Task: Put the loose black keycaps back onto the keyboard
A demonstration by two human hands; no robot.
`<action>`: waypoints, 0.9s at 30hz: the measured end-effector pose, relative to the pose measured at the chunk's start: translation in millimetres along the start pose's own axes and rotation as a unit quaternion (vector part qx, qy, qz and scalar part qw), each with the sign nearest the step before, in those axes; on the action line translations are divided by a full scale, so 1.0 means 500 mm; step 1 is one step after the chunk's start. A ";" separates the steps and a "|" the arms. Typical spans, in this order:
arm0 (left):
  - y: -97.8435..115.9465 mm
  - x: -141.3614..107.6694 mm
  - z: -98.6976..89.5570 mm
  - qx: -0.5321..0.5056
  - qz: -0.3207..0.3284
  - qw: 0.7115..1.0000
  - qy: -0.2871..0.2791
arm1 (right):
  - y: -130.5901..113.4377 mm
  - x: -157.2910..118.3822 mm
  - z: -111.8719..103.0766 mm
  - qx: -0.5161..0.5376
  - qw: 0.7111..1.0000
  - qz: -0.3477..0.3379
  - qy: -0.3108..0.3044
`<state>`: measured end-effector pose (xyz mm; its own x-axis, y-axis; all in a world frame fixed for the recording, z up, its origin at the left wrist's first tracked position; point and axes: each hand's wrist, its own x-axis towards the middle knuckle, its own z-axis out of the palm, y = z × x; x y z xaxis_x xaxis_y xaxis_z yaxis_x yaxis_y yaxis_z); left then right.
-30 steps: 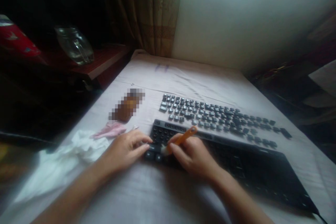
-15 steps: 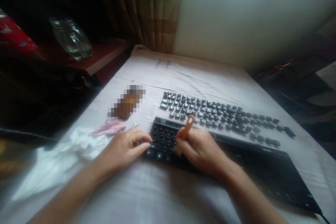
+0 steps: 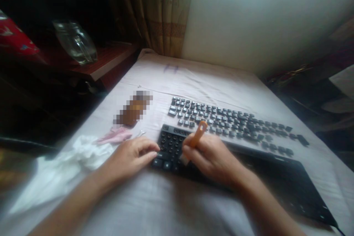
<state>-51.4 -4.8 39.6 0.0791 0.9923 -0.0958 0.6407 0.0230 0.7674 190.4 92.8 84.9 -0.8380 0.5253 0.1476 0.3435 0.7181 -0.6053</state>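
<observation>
A black keyboard (image 3: 276, 177) lies on the cloth-covered surface, with most of its keycaps off and a few still on at its lower left corner. My left hand (image 3: 135, 156) grips its left end, thumb and fingers curled at the edge. In my right hand (image 3: 210, 155) is a small brush (image 3: 199, 132) with an orange handle, held like a pen. Its pale bristles touch the keyboard's left part, among the bare key sockets. Behind the keyboard, loose black keycaps (image 3: 218, 112) are laid out in rows.
To the left lie a crumpled white cloth (image 3: 85, 153), a pink cloth (image 3: 116, 135) and a pixelated brown object (image 3: 132, 108). A glass jug (image 3: 76, 42) stands on a reddish wooden table (image 3: 110, 59). A curtain (image 3: 168, 14) hangs at the back.
The brush in my right hand has shifted slightly left and toward me, and more of its bristles show. My left hand stays at the keyboard's edge.
</observation>
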 end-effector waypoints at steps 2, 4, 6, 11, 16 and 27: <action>0.000 -0.001 0.000 0.001 -0.005 1.000 -0.002 | 0.000 0.000 0.012 0.018 1.000 -0.013 -0.017; 0.000 -0.002 -0.001 0.006 -0.006 1.000 -0.004 | 0.005 -0.001 0.024 -0.003 1.000 -0.017 0.004; 0.000 -0.002 -0.001 0.010 -0.004 1.000 -0.006 | 0.011 -0.003 0.030 -0.030 0.996 -0.021 0.080; -0.001 0.000 0.000 0.006 -0.005 1.000 -0.010 | 0.013 -0.005 0.019 0.005 0.996 -0.023 0.083; 0.003 0.000 -0.001 -0.001 -0.009 1.000 -0.011 | 0.013 0.010 0.037 0.049 0.995 0.025 0.079; 0.007 0.000 -0.001 0.014 -0.023 1.000 -0.007 | 0.006 0.029 0.040 0.080 0.996 0.028 0.017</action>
<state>-49.6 -4.6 42.9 0.0596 0.9885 -0.1388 0.6647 0.0644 0.7443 171.0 93.6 69.6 -0.8031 0.5803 0.1354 0.3147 0.6061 -0.7305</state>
